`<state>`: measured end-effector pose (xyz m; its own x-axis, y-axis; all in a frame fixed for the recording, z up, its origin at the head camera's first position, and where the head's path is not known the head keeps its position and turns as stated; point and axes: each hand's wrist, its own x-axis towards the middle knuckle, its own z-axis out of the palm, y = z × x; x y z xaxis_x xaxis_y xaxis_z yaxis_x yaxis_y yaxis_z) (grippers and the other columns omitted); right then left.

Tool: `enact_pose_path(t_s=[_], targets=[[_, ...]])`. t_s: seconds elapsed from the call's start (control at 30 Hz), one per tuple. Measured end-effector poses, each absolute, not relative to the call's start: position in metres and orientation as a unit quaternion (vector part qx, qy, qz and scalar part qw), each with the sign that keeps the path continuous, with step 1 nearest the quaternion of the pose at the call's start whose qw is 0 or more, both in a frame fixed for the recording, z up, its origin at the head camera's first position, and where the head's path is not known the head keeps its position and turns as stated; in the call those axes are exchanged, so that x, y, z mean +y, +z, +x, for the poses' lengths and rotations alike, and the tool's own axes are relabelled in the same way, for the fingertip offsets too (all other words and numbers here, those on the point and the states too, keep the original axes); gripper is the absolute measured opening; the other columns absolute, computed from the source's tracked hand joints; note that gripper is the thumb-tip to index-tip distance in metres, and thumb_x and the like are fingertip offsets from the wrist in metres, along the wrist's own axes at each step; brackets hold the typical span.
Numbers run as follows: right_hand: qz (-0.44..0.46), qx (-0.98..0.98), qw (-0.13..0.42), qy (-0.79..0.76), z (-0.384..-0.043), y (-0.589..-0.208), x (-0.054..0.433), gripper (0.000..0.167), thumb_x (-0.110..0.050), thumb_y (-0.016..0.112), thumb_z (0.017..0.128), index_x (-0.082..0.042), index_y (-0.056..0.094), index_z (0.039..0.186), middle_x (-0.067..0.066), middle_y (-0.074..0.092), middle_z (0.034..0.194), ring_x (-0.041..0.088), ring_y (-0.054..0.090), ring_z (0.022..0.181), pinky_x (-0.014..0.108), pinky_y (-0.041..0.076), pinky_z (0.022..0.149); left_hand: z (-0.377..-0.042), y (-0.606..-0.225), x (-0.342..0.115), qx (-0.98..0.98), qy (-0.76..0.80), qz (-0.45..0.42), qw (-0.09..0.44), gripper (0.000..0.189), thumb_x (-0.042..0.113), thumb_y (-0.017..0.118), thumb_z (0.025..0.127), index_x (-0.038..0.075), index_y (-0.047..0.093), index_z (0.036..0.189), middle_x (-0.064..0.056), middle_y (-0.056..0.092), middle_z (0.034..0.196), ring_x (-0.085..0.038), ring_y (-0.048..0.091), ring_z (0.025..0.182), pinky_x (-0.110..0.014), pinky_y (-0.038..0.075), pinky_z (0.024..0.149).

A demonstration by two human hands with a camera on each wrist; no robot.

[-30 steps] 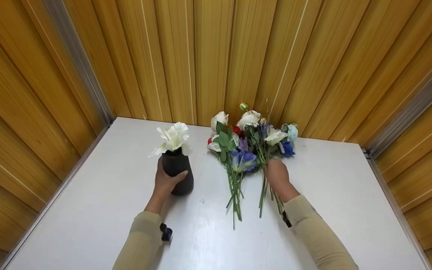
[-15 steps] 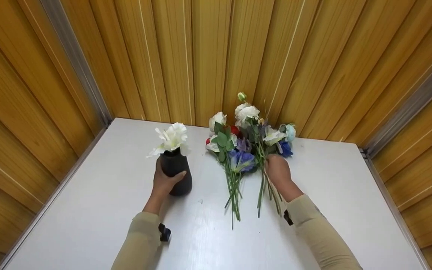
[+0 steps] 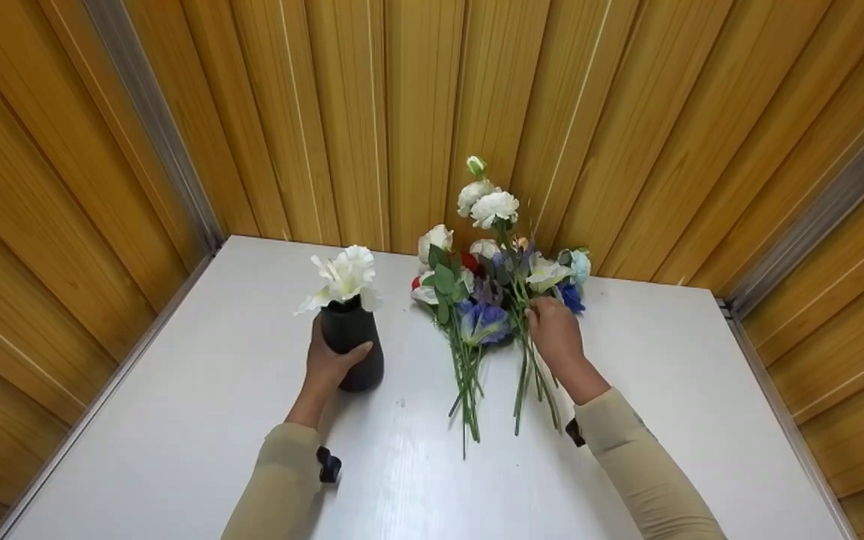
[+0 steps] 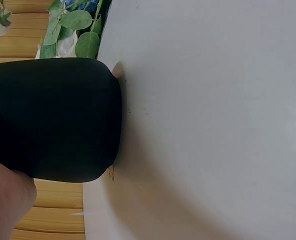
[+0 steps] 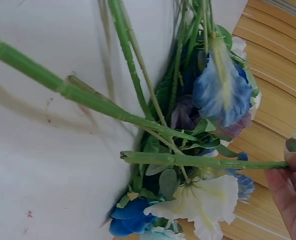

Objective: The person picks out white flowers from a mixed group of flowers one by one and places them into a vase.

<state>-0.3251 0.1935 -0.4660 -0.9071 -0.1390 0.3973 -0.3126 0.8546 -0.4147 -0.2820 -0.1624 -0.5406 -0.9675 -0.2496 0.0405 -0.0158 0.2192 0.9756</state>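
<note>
My left hand (image 3: 327, 369) grips a dark vase (image 3: 358, 349) around its side, thumb across the front. The vase stands on the table, leaning slightly, and a white ruffled flower (image 3: 346, 276) rises from its mouth. In the left wrist view the vase's base (image 4: 100, 120) meets the white surface. On the other side, my right hand (image 3: 556, 334) pinches the green stem (image 5: 203, 161) of a white flower spray (image 3: 493, 208). Two white blooms and a bud top that spray, above the pile. The stem's cut end shows in the right wrist view.
A pile of artificial flowers lies at the table's back: a blue-violet bloom (image 3: 484, 322), a white lily-like one (image 3: 546, 274), a dark blue one (image 3: 571, 296) and several more. Loose stems (image 3: 468, 405) point toward the front. Wood-patterned walls (image 3: 424, 112) enclose the white table (image 3: 432, 495).
My right hand has risen slightly, lifting the white flower spray up out of the pile. The left hand and the vase have stayed in place.
</note>
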Motion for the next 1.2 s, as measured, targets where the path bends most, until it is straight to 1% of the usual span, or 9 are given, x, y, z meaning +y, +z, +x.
enact_pose_path(t_s=[0.13,0.33,0.5,0.57,0.67,0.8,0.93,1.07,1.2], targets=[[0.133,-0.932,0.219,0.258,-0.321,-0.463,0.19,0.018,-0.004,0.064,0.097,0.011,0.068,0.106,0.027,0.07,0.096,0.041,0.069,0.085,0.053,0.058,0.074,-0.282,-0.541,-0.162,-0.773,-0.622,0.084,0.098,0.107,0.019,0.081,0.08,0.004,0.014,0.162,-0.027,0.031,0.163,-0.045,0.03,0.153,-0.059,0.025,0.128],[0.165,-0.9,0.281,0.289,-0.314,-0.454,0.182,0.015,-0.002,0.066,0.095,0.01,0.068,0.103,0.025,0.069,0.09,0.037,0.069,0.078,0.051,0.059,0.068,-0.281,-0.541,-0.162,-0.774,-0.619,0.084,0.105,0.106,0.019,0.081,0.079,0.003,0.015,0.161,-0.028,0.033,0.162,-0.046,0.032,0.152,-0.059,0.026,0.127],[0.17,-0.878,0.305,0.327,-0.304,-0.443,0.172,0.014,-0.002,0.067,0.095,0.01,0.067,0.102,0.023,0.069,0.09,0.036,0.068,0.078,0.05,0.058,0.068,-0.282,-0.542,-0.163,-0.773,-0.62,0.085,0.106,0.107,0.019,0.082,0.078,0.004,0.016,0.161,-0.028,0.034,0.161,-0.046,0.032,0.152,-0.059,0.026,0.127],[0.169,-0.868,0.316,0.343,-0.301,-0.439,0.167,0.013,-0.003,0.067,0.095,0.008,0.068,0.1,0.022,0.069,0.09,0.035,0.068,0.078,0.049,0.058,0.068,-0.282,-0.544,-0.163,-0.768,-0.626,0.084,0.107,0.106,0.018,0.083,0.078,0.005,0.017,0.161,-0.027,0.033,0.162,-0.045,0.032,0.152,-0.058,0.025,0.128],[0.177,-0.851,0.348,0.353,-0.297,-0.433,0.159,0.009,-0.001,0.069,0.093,0.007,0.068,0.096,0.021,0.069,0.087,0.035,0.067,0.076,0.048,0.058,0.067,-0.282,-0.544,-0.163,-0.767,-0.627,0.082,0.11,0.107,0.018,0.083,0.078,0.004,0.017,0.161,-0.026,0.033,0.163,-0.045,0.03,0.153,-0.058,0.024,0.129],[0.201,-0.823,0.386,0.366,-0.289,-0.422,0.148,0.005,0.002,0.07,0.091,0.006,0.067,0.091,0.019,0.068,0.081,0.034,0.066,0.071,0.045,0.058,0.063,-0.282,-0.544,-0.162,-0.768,-0.625,0.081,0.113,0.107,0.018,0.083,0.077,0.004,0.018,0.161,-0.027,0.033,0.162,-0.045,0.031,0.153,-0.058,0.024,0.129],[0.236,-0.792,0.403,0.394,-0.28,-0.41,0.134,0.007,0.005,0.072,0.088,0.004,0.066,0.087,0.016,0.065,0.075,0.029,0.062,0.066,0.036,0.054,0.059,-0.282,-0.542,-0.162,-0.77,-0.624,0.085,0.103,0.107,0.019,0.082,0.079,0.005,0.016,0.161,-0.026,0.032,0.163,-0.045,0.03,0.153,-0.059,0.025,0.128],[0.265,-0.762,0.408,0.427,-0.27,-0.399,0.116,0.011,0.006,0.074,0.086,0.001,0.064,0.086,0.015,0.062,0.073,0.024,0.057,0.063,0.027,0.047,0.058,-0.282,-0.541,-0.162,-0.773,-0.621,0.082,0.098,0.106,0.021,0.082,0.08,0.005,0.016,0.161,-0.027,0.031,0.163,-0.046,0.03,0.153,-0.06,0.027,0.127],[0.284,-0.746,0.399,0.452,-0.258,-0.387,0.095,0.009,0.006,0.073,0.086,0.001,0.067,0.089,0.014,0.065,0.075,0.022,0.058,0.063,0.025,0.049,0.059,-0.282,-0.541,-0.162,-0.774,-0.619,0.079,0.109,0.106,0.02,0.082,0.078,0.003,0.018,0.16,-0.028,0.033,0.162,-0.046,0.032,0.152,-0.06,0.027,0.127]])
